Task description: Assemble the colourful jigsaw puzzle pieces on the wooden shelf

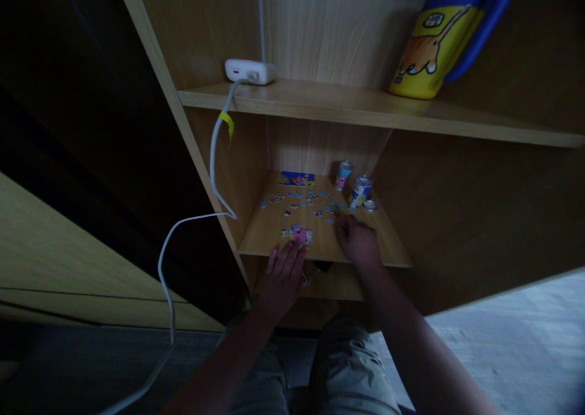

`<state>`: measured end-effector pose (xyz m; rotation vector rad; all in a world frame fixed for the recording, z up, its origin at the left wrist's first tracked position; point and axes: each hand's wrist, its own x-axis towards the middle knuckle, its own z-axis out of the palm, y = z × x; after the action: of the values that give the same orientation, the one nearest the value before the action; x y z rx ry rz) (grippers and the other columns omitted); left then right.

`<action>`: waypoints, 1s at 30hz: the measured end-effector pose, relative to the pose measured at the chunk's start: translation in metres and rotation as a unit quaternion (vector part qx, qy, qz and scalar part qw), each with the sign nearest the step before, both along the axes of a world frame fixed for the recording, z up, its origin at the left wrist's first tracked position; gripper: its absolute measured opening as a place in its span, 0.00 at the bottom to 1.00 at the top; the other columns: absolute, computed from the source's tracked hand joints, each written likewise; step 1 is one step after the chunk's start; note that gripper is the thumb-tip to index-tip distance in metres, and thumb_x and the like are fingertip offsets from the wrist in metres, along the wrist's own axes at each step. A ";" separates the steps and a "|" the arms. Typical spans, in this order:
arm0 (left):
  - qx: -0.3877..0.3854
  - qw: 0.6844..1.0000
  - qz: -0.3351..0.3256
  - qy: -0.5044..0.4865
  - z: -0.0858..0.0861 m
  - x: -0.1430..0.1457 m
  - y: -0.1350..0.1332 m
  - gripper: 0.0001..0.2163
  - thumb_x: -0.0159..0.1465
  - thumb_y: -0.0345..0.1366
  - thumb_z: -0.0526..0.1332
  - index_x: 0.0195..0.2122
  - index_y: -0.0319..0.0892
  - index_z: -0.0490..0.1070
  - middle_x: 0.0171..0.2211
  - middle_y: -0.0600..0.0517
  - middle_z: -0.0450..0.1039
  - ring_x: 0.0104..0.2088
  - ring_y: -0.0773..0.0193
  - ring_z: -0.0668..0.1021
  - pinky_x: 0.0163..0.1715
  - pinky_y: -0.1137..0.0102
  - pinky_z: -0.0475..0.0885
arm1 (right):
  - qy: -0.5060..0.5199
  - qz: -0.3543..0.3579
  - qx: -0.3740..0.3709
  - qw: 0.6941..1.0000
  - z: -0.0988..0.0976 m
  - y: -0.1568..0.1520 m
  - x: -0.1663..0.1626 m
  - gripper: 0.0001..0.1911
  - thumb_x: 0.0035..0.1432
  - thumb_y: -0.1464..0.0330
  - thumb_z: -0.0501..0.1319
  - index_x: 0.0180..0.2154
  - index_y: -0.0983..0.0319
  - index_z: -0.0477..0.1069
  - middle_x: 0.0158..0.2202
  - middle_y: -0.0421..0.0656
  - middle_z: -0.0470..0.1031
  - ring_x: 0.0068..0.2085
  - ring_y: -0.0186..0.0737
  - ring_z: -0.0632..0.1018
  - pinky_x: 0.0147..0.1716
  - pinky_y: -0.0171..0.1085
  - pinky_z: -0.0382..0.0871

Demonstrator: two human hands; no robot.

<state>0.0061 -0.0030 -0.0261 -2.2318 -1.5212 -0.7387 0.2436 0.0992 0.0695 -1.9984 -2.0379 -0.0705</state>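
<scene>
On the lower shelf (256, 238) lies a small joined cluster of jigsaw pieces (300, 234) with a pink figure on it. My left hand (284, 275) is open at the shelf's front edge, its outstretched fingertips touching or just short of the cluster's near side. To the right, my right hand (359, 241) rests low over the shelf with its fingers curled together; whatever they hold, if anything, is hidden. Loose jigsaw pieces (319, 213) are scattered beyond both hands. A blue picture card (297, 179) with cartoon figures lies at the back of them.
Two small printed cans, one pink and blue (343, 176), one blue and white (360, 193), stand at the back right, a round metal lid (370, 206) beside them. Above, a shelf holds a white charger (250, 72) with a hanging cable (212, 153) and a blue-yellow jug (429, 55).
</scene>
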 end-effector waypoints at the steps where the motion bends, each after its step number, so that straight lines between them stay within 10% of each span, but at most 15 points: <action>1: 0.000 1.000 0.001 0.000 0.000 0.000 0.000 0.31 0.75 0.37 0.59 0.80 0.43 0.59 0.78 0.45 0.60 0.79 0.54 0.62 0.82 0.52 0.40 | 0.000 0.000 0.001 1.000 0.000 0.000 0.000 0.17 0.78 0.59 0.56 0.54 0.61 0.76 0.42 0.50 0.85 0.46 0.48 0.84 0.50 0.41 0.66; 30: 0.017 1.000 0.001 0.007 -0.001 0.000 0.001 0.31 0.75 0.36 0.59 0.79 0.42 0.61 0.78 0.45 0.60 0.79 0.54 0.61 0.82 0.51 0.42 | 0.006 0.005 0.014 1.000 -0.004 0.003 0.002 0.16 0.77 0.59 0.57 0.52 0.61 0.77 0.40 0.50 0.84 0.42 0.47 0.84 0.47 0.41 0.66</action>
<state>0.0064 -0.0025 -0.0273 -2.2059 -1.4926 -0.7418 0.2460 0.1023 0.0650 -1.9669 -2.0273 -0.0840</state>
